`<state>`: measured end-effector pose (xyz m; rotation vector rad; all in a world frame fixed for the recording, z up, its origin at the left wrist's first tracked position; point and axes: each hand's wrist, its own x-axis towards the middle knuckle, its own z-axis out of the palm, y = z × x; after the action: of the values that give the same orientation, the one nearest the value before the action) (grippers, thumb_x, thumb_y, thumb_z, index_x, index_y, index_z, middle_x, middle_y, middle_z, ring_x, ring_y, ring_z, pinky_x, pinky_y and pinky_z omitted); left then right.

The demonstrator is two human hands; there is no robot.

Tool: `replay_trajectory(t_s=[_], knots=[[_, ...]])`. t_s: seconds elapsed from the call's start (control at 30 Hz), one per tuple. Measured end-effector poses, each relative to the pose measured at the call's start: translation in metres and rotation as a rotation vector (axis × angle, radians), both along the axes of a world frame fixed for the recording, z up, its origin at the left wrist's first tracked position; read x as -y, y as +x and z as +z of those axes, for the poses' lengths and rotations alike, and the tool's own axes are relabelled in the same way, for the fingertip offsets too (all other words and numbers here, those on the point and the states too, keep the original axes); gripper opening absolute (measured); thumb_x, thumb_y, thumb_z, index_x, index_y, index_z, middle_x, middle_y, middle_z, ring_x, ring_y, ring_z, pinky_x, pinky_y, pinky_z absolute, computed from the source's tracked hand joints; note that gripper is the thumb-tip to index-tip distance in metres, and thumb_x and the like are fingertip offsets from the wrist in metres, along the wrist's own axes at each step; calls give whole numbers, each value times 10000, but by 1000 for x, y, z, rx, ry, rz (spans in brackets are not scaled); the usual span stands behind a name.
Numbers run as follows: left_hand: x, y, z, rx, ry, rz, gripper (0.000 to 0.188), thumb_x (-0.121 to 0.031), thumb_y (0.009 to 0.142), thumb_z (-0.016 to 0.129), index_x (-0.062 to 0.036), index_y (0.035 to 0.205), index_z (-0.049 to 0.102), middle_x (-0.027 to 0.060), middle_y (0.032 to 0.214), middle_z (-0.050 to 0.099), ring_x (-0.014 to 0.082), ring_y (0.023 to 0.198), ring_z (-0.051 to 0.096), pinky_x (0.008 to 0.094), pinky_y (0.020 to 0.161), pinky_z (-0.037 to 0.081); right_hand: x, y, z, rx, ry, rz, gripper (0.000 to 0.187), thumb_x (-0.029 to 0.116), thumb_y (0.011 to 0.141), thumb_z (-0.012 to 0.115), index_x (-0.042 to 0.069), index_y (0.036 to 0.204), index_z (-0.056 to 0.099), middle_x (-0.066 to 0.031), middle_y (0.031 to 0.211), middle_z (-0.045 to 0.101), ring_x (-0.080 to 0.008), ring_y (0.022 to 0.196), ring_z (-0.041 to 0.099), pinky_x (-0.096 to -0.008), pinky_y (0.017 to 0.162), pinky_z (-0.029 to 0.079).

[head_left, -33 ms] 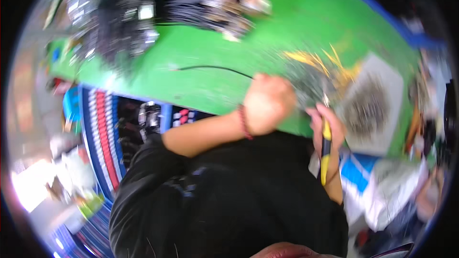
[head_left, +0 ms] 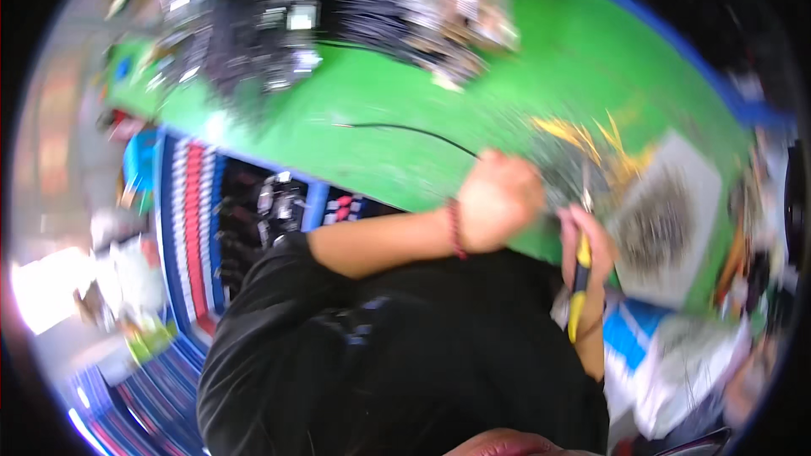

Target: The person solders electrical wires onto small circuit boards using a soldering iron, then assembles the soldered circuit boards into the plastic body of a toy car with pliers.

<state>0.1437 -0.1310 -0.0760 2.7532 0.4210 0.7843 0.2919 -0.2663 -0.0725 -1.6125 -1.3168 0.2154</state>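
Two hands meet low and right of the frame's centre, at the near edge of the green work mat (head_left: 507,93). Your left hand (head_left: 498,203), with a red bead bracelet (head_left: 455,228) at its wrist, is curled into a loose fist on the mat; the fingers are together, closed over the near end of a thin black cable (head_left: 405,128), as far as the blur lets you judge. From that fist the cable's long axis runs up and to the left across the mat, bowing gently, its free end lying toward the upper left of the frame.

Your right hand (head_left: 591,245) sits just beside the left, to its right and a little lower. Its fingers are clamped round the yellow and black handles of a small hand tool (head_left: 579,287) — cutters or pliers, you cannot tell which. The handles point down toward the lower edge, and the metal tip points up, close to the left fist. So the held end of the cable lies up and to the left of the tool tip, and the right hand is the nearer one to it.

Right of both hands lies a grey square tray or pad (head_left: 667,219) holding a dark smeared heap — too blurred to name. Yellow wire scraps (head_left: 583,135) lie above it, and a pile of black and silver parts (head_left: 338,17) fills the upper left.
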Motion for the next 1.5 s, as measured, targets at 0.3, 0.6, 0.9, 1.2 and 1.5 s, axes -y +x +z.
replay_trajectory(t_s=[0.3, 0.6, 0.9, 1.2, 1.5], knots=[[-73, -84, 35, 8, 17, 336, 75, -132, 732, 656, -116, 777, 598, 57, 817, 565, 245, 771, 566, 390, 657, 439, 7, 1, -13, -179, -40, 47, 301, 127, 950, 569, 3, 1221, 533, -127, 853, 699, -105, 575, 541, -234, 529, 447], [-170, -191, 82, 71, 11, 679, 78, -144, 790, 679, -66, 798, 673, 95, 847, 620, 290, 792, 621, 396, 705, 507, 3, -1, -15, -265, -83, -131, 320, 164, 967, 546, 9, 1245, 516, -63, 710, 616, -75, 546, 455, -203, 513, 374], [-239, -135, 80, -145, 294, 497, 65, -126, 808, 630, -78, 852, 631, 80, 878, 590, 259, 790, 627, 400, 667, 511, -1, 1, -14, -222, -30, -17, 287, 131, 958, 563, 2, 1213, 537, -83, 716, 637, -74, 540, 487, -209, 516, 403], [-190, -118, 163, -16, 117, 376, 97, -183, 840, 673, -92, 869, 690, 110, 748, 645, 263, 637, 642, 370, 577, 502, 6, 3, -13, -227, -3, -11, 215, 82, 934, 577, -7, 1130, 586, -86, 685, 653, -95, 525, 562, -224, 487, 425], [-107, -100, 222, 259, -345, 11, 273, -174, 696, 789, -20, 804, 591, 49, 714, 601, 150, 606, 584, 262, 572, 470, 8, 20, 38, -359, 255, -138, 278, 160, 981, 522, 54, 1227, 448, -126, 709, 638, -116, 527, 513, -233, 505, 424]])
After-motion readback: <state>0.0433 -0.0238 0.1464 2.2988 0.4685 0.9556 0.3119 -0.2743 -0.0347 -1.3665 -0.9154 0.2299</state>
